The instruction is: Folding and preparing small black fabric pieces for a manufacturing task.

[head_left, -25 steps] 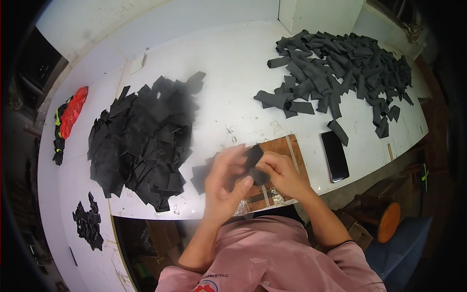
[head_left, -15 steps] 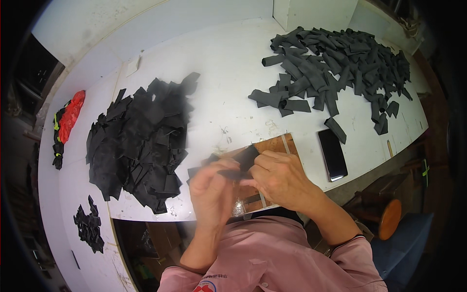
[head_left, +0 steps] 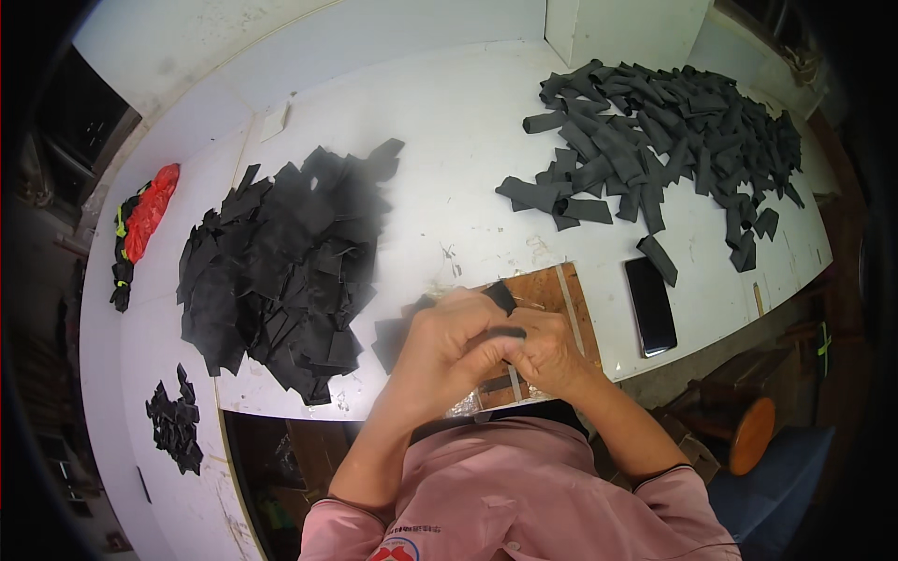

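My left hand (head_left: 451, 344) and my right hand (head_left: 552, 348) meet above a brown wooden board (head_left: 582, 323) at the table's front edge. Both are closed, with fingertips touching, on one small black fabric piece (head_left: 505, 333). Its dark ends show between the fingers; the rest is hidden. Another black piece (head_left: 389, 342) lies partly under my left hand. To the left spreads a large heap of flat black fabric pieces (head_left: 281, 271). At the far right lies a pile of dark grey fabric tubes (head_left: 645, 140).
A black phone (head_left: 650, 309) lies right of the board, with a single tube (head_left: 658, 260) beside it. A smaller black pile (head_left: 175, 425) and a red plastic bag (head_left: 152, 215) are on the left. A round wooden stool (head_left: 751, 436) stands below the table on the right.
My left hand, blurred before, has moved right and up against my right hand. The fabric piece is now mostly covered by my fingers. The whole view has shifted slightly.
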`<state>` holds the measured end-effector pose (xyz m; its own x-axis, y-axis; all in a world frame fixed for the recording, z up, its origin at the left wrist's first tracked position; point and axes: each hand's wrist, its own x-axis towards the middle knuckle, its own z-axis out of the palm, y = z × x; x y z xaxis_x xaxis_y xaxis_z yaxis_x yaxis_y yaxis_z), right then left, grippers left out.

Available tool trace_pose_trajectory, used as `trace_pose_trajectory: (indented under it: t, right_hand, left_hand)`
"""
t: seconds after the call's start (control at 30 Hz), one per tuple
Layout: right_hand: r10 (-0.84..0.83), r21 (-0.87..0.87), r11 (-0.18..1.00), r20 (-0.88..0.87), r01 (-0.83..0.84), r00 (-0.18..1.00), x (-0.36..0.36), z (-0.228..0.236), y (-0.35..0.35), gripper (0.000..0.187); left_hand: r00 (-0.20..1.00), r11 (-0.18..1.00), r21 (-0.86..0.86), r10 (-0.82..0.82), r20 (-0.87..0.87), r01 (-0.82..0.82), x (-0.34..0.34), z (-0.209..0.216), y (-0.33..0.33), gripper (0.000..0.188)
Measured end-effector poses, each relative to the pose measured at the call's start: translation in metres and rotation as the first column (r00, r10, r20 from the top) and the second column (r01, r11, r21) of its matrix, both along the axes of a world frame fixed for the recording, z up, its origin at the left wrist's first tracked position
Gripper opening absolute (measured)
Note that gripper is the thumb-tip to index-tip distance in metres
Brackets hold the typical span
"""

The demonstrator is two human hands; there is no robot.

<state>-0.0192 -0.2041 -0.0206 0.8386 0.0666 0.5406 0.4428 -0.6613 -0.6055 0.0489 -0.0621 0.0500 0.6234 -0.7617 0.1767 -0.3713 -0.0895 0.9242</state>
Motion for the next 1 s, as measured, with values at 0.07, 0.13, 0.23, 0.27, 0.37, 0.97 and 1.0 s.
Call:
trace_pose_trajectory:
  t: [0.07,0.13,0.23,0.27,0.37,0.97,1.0]
  right_hand:
    - [-0.005,0.032,0.999,-0.028,0.006,1.000,0.002,0.004,0.001,0.017]
    - [-0.016,0.063,0.998,-0.061,0.020,0.998,0.002,0.018,0.000,0.019]
    - [0.032,-0.005,0.999,-0.195,-0.033,0.980,0.002,0.054,-0.001,0.025]
    - [0.038,-0.083,0.995,-0.215,-0.057,0.976,0.003,0.059,-0.001,0.026]
    - [-0.001,-0.162,0.986,-0.262,-0.043,0.965,0.006,0.031,0.004,0.028]
    - [-0.118,-0.064,0.992,-0.278,0.105,0.953,-0.015,0.042,0.014,0.024]
    - [-0.151,-0.107,0.986,-0.280,0.126,0.948,-0.014,0.041,0.014,0.023]
  left_hand:
    - [0.990,0.989,-0.076,0.132,0.052,-0.128,-0.009,0.005,-0.002,0.013]
    - [0.989,0.956,-0.264,0.107,-0.101,-0.131,-0.009,-0.010,0.003,0.013]
    - [0.889,0.829,-0.487,0.025,-0.458,-0.274,-0.014,-0.016,0.015,0.011]
    - [0.842,0.738,-0.598,-0.075,-0.534,-0.313,-0.011,-0.021,0.017,0.013]
    - [0.766,0.647,-0.667,-0.195,-0.612,-0.369,-0.009,-0.033,0.018,0.020]
    - [0.936,0.862,-0.459,0.050,-0.349,-0.217,-0.009,-0.021,0.013,0.021]
    - [0.936,0.862,-0.458,0.049,-0.350,-0.216,-0.008,-0.021,0.012,0.021]
